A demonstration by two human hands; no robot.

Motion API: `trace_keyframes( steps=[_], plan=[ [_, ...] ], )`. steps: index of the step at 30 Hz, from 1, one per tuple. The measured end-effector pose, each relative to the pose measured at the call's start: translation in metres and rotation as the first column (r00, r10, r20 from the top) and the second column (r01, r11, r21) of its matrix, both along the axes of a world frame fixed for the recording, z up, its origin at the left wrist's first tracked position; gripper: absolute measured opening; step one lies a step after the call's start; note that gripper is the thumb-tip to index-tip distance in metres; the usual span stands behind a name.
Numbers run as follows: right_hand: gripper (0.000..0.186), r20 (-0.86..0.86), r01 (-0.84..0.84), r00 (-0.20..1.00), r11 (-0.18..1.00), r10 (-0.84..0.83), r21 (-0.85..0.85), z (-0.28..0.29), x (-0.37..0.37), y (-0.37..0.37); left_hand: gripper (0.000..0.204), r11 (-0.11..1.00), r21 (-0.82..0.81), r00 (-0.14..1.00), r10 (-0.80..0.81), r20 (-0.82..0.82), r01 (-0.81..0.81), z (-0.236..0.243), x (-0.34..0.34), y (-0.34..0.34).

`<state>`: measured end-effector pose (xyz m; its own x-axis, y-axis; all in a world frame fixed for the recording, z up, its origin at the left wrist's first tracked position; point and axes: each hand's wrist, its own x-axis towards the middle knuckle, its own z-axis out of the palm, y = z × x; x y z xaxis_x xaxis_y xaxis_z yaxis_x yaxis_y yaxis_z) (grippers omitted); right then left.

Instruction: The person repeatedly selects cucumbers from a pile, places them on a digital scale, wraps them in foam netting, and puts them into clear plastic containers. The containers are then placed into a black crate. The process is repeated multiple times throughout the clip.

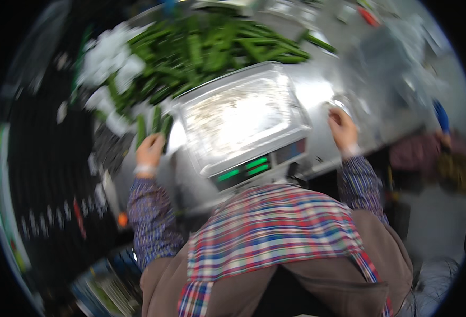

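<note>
Fingers of left hand (pixel 150 149) are curled round a few long green pods (pixel 156 124), pinching them at the near edge of the pile; fingers of right hand (pixel 342 128) are bent over sth small and shiny on the metal, too blurred to tell what or whether they actually grip it.

Biggest first: shiny grey metal surface (pixel 323 92) carries everything, running from the far side down to the person's body. On its far-left part lies a wide heap of long green vegetable pods (pixel 212 47), w/ crumpled white plastic sheets (pixel 109 58) along the heap's left side. Just nearer, centre of view, stands an empty clear rectangular plastic tray (pixel 241 116), sitting on top of a grey electronic scale w/ green lit display (pixel 243 170); display faces the person, digits unreadable. Tray is between the two hands, left hand just beside its left corner, right hand well apart on the other side.

Held pods touch the heap's near edge, just left of the tray, upright-ish in the hand. Person wears a checked red-blue-white apron (pixel 267 227) over purple patterned sleeves. Whole view is motion-blurred.
</note>
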<state>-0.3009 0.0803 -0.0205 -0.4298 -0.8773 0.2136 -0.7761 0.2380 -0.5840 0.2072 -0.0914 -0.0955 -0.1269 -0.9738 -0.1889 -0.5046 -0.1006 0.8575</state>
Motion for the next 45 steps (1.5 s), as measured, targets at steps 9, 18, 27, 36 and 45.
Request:
trace_keyframes(
  steps=[9,18,27,36,45],
  plan=[
    [0.037,-0.496,0.359,0.866,0.775,-0.069,0.52,0.002,-0.064,0.023,0.029,0.989,0.149,1.0,0.005,-0.026,-0.001,-0.003,-0.013,-0.024],
    [0.015,-0.494,0.429,0.856,0.743,-0.152,0.514,-0.014,-0.082,0.011,0.03,0.999,-0.039,0.983,0.025,0.184,-0.018,-0.006,-0.014,-0.038],
    [0.015,-0.4,0.317,0.915,0.715,-0.056,0.623,-0.036,-0.104,0.003,0.027,0.989,-0.142,0.959,0.012,0.284,0.03,0.005,-0.05,-0.072],
    [0.015,-0.438,0.402,0.881,0.767,-0.177,0.5,-0.072,-0.113,0.008,0.047,0.91,-0.116,0.839,-0.311,0.447,0.398,0.053,-0.204,-0.161],
    [0.019,-0.341,0.312,0.923,0.864,-0.177,0.396,-0.059,-0.116,0.02,0.057,0.942,0.245,0.44,-0.325,0.837,0.229,0.046,-0.31,-0.175]
  ],
)
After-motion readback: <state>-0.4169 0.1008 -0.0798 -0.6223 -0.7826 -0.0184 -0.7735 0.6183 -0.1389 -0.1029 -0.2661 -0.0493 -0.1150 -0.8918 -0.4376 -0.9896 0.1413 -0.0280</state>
